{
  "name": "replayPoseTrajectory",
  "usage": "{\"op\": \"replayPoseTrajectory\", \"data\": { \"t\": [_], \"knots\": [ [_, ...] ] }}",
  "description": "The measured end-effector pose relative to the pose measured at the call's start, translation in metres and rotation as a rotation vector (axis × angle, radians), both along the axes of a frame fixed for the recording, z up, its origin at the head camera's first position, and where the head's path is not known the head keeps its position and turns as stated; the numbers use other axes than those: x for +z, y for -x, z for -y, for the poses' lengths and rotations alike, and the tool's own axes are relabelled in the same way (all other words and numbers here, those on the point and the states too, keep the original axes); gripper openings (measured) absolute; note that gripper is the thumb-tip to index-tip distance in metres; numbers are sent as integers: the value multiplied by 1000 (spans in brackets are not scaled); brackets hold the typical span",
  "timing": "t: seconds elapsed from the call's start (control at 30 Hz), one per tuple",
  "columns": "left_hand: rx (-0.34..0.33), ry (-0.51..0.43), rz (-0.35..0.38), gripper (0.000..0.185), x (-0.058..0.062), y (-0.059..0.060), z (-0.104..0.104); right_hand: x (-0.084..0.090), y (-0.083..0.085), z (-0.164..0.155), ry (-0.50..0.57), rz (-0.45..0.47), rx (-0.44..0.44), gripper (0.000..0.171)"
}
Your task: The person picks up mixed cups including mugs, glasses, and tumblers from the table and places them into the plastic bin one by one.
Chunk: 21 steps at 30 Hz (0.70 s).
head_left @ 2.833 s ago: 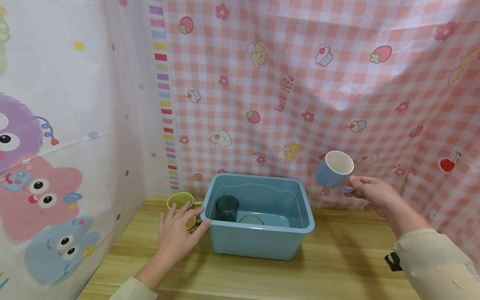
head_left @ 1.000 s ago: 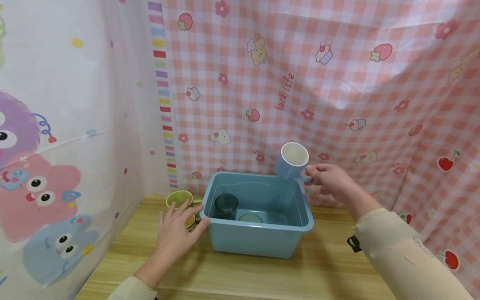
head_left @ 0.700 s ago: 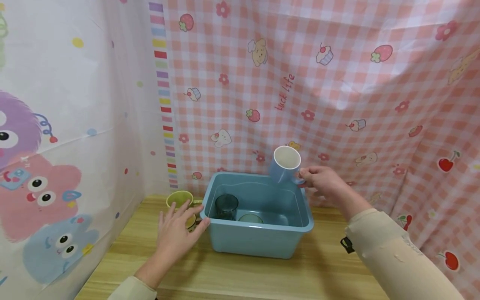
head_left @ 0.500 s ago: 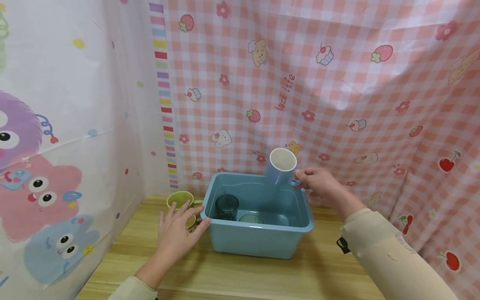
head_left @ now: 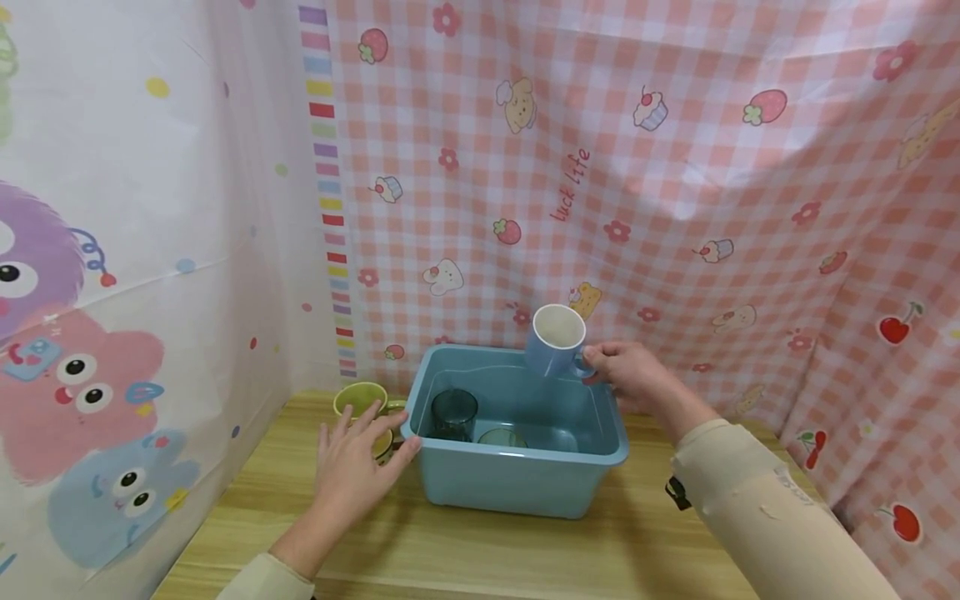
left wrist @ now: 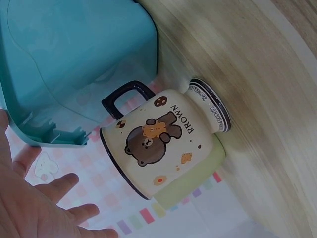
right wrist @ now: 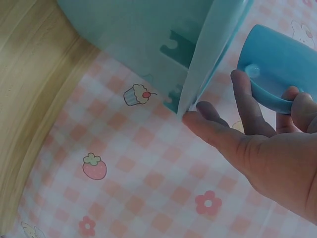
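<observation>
My right hand (head_left: 626, 373) grips the handle of a light blue mug (head_left: 553, 342) with a white inside, held tilted above the back right of a blue plastic tub (head_left: 517, 483). The right wrist view shows the blue mug (right wrist: 285, 64) with my fingers (right wrist: 245, 101) curled round its handle beside the tub's rim (right wrist: 208, 54). My left hand (head_left: 352, 471) rests with spread fingers against the tub's left corner, in front of a yellow-green mug (head_left: 362, 402). The left wrist view shows that mug (left wrist: 163, 146) with a brown bear print and a dark handle. Inside the tub stand a dark glass (head_left: 453, 414) and a low round bowl (head_left: 501, 437).
The tub stands on a wooden table (head_left: 480, 550). A pink checked cloth (head_left: 675, 208) hangs close behind and to the right. A white cartoon-printed sheet (head_left: 112, 292) closes the left side. A dark strap (head_left: 677, 492) shows on my right sleeve.
My right hand has carried the blue mug leftward from beside the tub to above its back right part and slightly lower. The left hand has stayed still.
</observation>
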State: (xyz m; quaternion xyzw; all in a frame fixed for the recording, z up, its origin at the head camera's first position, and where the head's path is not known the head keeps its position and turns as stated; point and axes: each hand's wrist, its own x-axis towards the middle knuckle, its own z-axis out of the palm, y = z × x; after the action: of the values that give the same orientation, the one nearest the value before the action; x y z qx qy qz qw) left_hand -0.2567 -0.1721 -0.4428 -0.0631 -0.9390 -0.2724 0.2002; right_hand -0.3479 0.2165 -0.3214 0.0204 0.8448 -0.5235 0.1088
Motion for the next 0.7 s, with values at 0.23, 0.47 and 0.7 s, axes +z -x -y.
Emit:
{"op": "replayPoseTrajectory", "data": {
  "t": [0.23, 0.47, 0.7],
  "knots": [
    [-2, 2, 2, 56, 1, 0, 0, -3, 2, 6, -26, -33, 8, 38],
    [0, -5, -7, 56, -2, 0, 1, -3, 2, 13, -108, -23, 36, 43],
    [-1, -14, -10, 56, -3, 1, 2, -8, 5, 19, -156, -45, 83, 41]
  ]
}}
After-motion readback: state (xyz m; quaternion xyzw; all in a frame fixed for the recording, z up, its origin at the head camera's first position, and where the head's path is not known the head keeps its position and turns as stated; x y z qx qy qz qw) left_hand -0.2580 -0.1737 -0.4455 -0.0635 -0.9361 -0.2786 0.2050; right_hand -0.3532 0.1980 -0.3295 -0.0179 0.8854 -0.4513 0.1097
